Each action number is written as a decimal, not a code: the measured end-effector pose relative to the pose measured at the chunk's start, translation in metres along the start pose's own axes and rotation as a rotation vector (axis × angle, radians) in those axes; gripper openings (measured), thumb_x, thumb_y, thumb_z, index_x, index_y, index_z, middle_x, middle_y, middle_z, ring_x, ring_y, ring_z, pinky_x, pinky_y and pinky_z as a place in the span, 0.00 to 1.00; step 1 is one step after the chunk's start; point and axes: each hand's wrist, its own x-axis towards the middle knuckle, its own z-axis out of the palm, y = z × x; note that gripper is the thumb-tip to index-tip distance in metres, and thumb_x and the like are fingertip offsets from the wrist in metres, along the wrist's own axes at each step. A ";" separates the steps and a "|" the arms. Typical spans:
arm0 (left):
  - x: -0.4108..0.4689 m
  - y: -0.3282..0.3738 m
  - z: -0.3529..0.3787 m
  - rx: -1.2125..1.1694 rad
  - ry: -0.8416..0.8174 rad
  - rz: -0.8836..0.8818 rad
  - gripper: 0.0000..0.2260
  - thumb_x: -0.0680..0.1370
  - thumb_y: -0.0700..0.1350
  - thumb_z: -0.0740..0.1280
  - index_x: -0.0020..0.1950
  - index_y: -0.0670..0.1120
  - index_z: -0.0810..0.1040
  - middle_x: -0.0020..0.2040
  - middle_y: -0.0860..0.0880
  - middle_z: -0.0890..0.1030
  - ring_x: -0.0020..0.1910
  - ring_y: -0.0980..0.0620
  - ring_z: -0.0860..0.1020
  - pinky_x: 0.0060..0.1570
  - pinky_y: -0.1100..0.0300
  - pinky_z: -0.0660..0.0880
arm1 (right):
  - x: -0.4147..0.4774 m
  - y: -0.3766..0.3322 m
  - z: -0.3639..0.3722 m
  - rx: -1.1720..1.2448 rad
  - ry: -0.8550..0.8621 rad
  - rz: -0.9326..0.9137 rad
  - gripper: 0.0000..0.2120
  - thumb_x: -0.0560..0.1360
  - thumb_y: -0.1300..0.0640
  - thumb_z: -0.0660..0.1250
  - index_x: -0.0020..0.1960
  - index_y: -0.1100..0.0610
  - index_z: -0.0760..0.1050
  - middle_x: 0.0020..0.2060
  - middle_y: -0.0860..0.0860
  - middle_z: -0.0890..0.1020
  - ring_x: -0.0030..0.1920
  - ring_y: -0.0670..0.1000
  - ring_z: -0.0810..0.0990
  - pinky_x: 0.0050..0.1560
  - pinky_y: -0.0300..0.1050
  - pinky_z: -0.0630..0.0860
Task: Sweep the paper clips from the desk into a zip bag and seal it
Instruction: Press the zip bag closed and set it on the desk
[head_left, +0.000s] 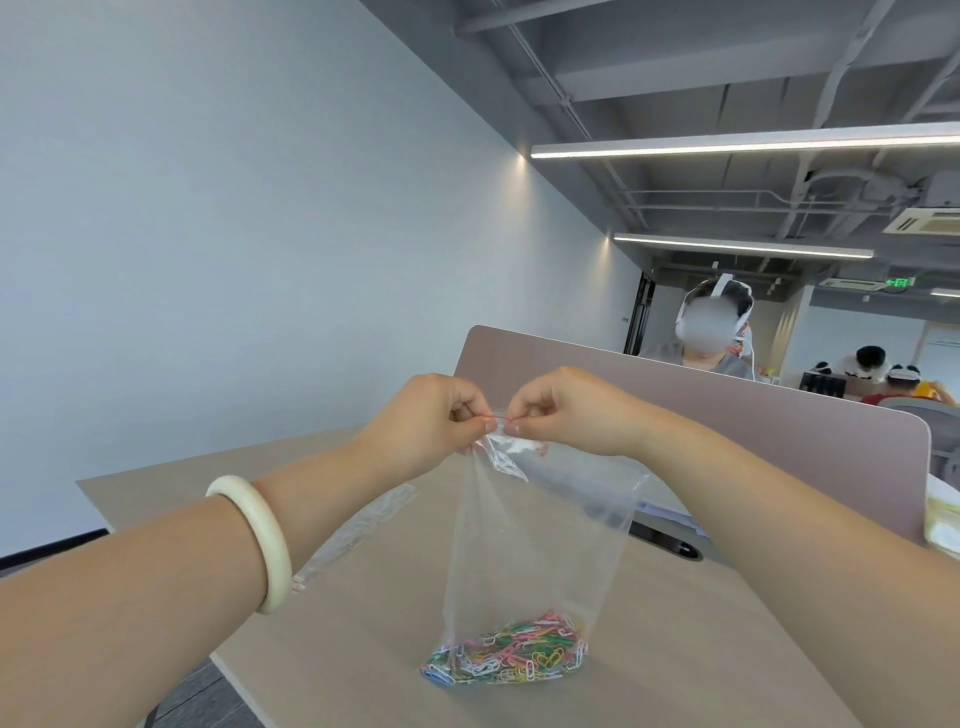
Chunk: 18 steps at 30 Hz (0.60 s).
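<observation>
Above desk (675, 623), zip bag (535, 545) seal behind fingers (480, 423)

Bright, even light from ceiling strip lamps (743, 141), soft shadows, wide-angle bending at edges, slight overall softness.

Bare forearms; a cream bangle (265, 540) circles the left wrist.

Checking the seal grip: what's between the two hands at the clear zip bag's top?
Head view: only a short stretch of the clear zip bag's red zip strip spans between left hand and right hand.
</observation>
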 end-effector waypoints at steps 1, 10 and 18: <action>0.000 0.000 0.001 -0.005 -0.002 -0.002 0.08 0.74 0.43 0.69 0.35 0.50 0.78 0.34 0.44 0.83 0.32 0.54 0.79 0.42 0.58 0.78 | 0.002 0.000 0.001 -0.027 0.010 -0.005 0.06 0.73 0.53 0.67 0.41 0.54 0.79 0.26 0.46 0.76 0.27 0.41 0.69 0.31 0.37 0.64; 0.005 -0.003 0.002 0.005 0.001 -0.037 0.09 0.75 0.42 0.67 0.35 0.51 0.75 0.31 0.53 0.80 0.25 0.64 0.77 0.37 0.67 0.74 | -0.002 0.010 0.001 -0.063 0.036 0.034 0.06 0.72 0.52 0.68 0.42 0.54 0.79 0.34 0.51 0.80 0.36 0.48 0.73 0.40 0.44 0.68; 0.011 0.005 0.015 0.234 -0.089 0.002 0.07 0.76 0.46 0.66 0.40 0.45 0.78 0.36 0.46 0.84 0.33 0.50 0.81 0.44 0.57 0.77 | -0.005 0.016 -0.002 -0.093 0.043 0.052 0.03 0.72 0.52 0.69 0.40 0.49 0.78 0.32 0.45 0.79 0.37 0.47 0.75 0.41 0.45 0.71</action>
